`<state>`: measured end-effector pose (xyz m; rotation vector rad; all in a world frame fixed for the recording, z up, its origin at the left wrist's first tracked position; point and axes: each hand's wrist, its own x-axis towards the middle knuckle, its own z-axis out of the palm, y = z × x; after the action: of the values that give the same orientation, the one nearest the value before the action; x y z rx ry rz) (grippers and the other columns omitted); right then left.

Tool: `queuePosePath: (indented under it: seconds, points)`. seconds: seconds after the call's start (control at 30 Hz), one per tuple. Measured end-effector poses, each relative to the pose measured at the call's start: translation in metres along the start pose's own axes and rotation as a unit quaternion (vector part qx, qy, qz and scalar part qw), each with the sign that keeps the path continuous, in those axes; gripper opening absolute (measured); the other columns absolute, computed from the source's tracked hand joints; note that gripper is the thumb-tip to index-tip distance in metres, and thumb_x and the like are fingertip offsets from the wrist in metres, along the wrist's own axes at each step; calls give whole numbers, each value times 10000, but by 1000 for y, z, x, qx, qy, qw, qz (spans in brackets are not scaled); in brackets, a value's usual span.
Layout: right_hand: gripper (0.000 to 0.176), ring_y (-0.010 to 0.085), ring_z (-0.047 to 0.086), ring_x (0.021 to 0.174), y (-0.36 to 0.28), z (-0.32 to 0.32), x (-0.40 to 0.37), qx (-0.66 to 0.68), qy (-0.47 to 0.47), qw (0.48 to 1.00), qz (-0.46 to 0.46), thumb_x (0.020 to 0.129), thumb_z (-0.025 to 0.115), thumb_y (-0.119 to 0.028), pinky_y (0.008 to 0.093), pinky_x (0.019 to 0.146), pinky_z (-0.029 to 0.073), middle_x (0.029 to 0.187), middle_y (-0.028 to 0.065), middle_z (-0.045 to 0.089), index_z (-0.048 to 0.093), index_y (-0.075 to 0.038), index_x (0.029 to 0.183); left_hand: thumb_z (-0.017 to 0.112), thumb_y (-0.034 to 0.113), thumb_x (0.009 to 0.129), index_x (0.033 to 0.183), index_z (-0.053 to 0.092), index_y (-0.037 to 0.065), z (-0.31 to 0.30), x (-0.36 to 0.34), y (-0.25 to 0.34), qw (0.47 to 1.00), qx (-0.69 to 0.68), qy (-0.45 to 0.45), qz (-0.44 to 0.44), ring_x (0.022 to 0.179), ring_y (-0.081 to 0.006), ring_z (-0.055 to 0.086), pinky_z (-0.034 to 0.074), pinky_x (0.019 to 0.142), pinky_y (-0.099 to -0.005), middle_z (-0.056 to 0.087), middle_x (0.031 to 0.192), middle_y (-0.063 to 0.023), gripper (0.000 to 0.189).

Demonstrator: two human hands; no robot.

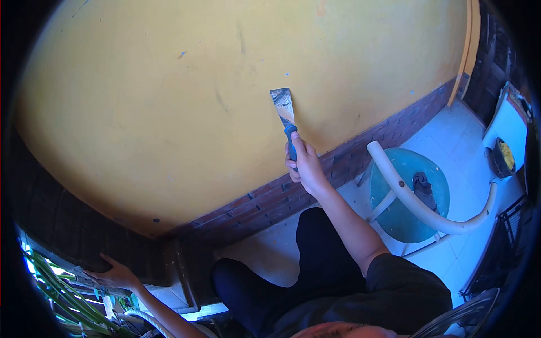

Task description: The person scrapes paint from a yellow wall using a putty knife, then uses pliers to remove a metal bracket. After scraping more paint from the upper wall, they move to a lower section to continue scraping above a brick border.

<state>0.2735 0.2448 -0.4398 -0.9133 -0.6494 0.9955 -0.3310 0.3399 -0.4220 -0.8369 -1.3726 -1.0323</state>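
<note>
Right hand (302, 163) closed round stained putty knife (284, 107), smooth yellow wall (169, 124). Left hand (117, 276) spread on dark ledge (84, 242). Round-seated chair (394, 214) nearby.

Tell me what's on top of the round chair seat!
A dark, crumpled cloth lies on the blue-green seat. The curved white rail hides part of the seat, and whatever is under the cloth can't be seen.

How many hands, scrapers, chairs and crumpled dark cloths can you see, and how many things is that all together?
Hands: 2, the right hand and the left hand
Scrapers: 1, the scraper held up at the yellow wall
Chairs: 1, the chair with the blue-green seat
Dark cloths: 1, the crumpled cloth on that seat
Total: 5
</note>
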Motion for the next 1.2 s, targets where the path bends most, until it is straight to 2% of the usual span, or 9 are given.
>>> queuePosePath:
  seconds: [0.1, 0.2, 0.33, 0.43, 0.67, 0.87, 1.0, 1.1, 1.2]
  points:
    - [485, 37, 234, 378, 14, -10, 4, -19, 40, 999, -9, 1080, 443, -571, 241, 360, 153, 591, -47, 366, 484, -120, 907, 796, 367, 919, 1513, 409, -31, -3, 3, 2, 1000, 0, -3, -1, 1323, -356, 566, 507, 1081, -457, 526, 1491, -192, 813]
    - [487, 39, 237, 374, 13, -11, 21, -58, 65, 994, -72, 1083, 438, -567, 248, 357, 158, 590, -51, 370, 488, -118, 902, 796, 374, 917, 1513, 411, -29, -1, 2, 0, 1000, -3, 2, -3, 1328, -357, 563, 508, 1080, -457, 526, 1492, -192, 816]
    - [499, 43, 243, 366, -22, -9, 29, -43, 7, 998, -56, 1083, 424, -579, 250, 354, 163, 579, -55, 369, 490, -119, 899, 798, 378, 914, 1512, 413, -27, 1, 1, 0, 1000, 3, 9, 2, 1333, -354, 559, 508, 1081, -456, 524, 1495, -189, 818]
    - [508, 42, 236, 365, -10, -4, 14, -40, 22, 999, -7, 1082, 420, -583, 250, 353, 160, 577, -55, 366, 488, -115, 898, 799, 374, 914, 1511, 413, -27, 0, 1, 1, 1000, 3, 4, -6, 1333, -352, 560, 507, 1082, -456, 524, 1498, -186, 817]
    - [513, 42, 253, 366, -43, 6, 32, -40, -15, 998, -48, 1075, 429, -595, 245, 352, 160, 575, -54, 374, 488, -120, 889, 803, 384, 907, 1500, 433, -29, 2, 0, -1, 1000, 6, 5, -4, 1327, -353, 565, 498, 1090, -460, 536, 1489, -186, 812]
    - [513, 49, 309, 355, -17, 18, 37, -104, 25, 990, -91, 1074, 458, -570, 253, 338, 214, 555, -28, 406, 475, -123, 823, 804, 384, 906, 1489, 450, -36, 2, 0, 0, 1000, 20, 8, -20, 1326, -355, 567, 493, 1089, -471, 541, 1484, -194, 801]
    - [521, 41, 277, 368, -69, 35, 39, -111, -4, 990, -86, 1077, 443, -579, 246, 356, 185, 559, -47, 378, 474, -127, 820, 803, 372, 908, 1487, 455, -38, 0, 3, 5, 1000, -5, 9, -15, 1326, -371, 563, 488, 1090, -480, 545, 1477, -204, 790]
    - [511, 40, 275, 364, -55, 39, 39, -113, -2, 990, -84, 1084, 443, -559, 249, 354, 178, 559, -44, 380, 470, -130, 808, 796, 366, 914, 1503, 438, -37, -4, 3, 9, 999, -12, -2, -29, 1329, -381, 557, 476, 1096, -487, 535, 1484, -213, 799]
    - [500, 78, 360, 397, -17, 46, 36, -127, -14, 988, -81, 1086, 499, -485, 266, 387, 293, 562, -19, 404, 465, -90, 781, 787, 365, 920, 1523, 417, -26, -6, 5, 9, 999, -18, -9, -45, 1330, -387, 552, 466, 1095, -498, 526, 1489, -222, 809]
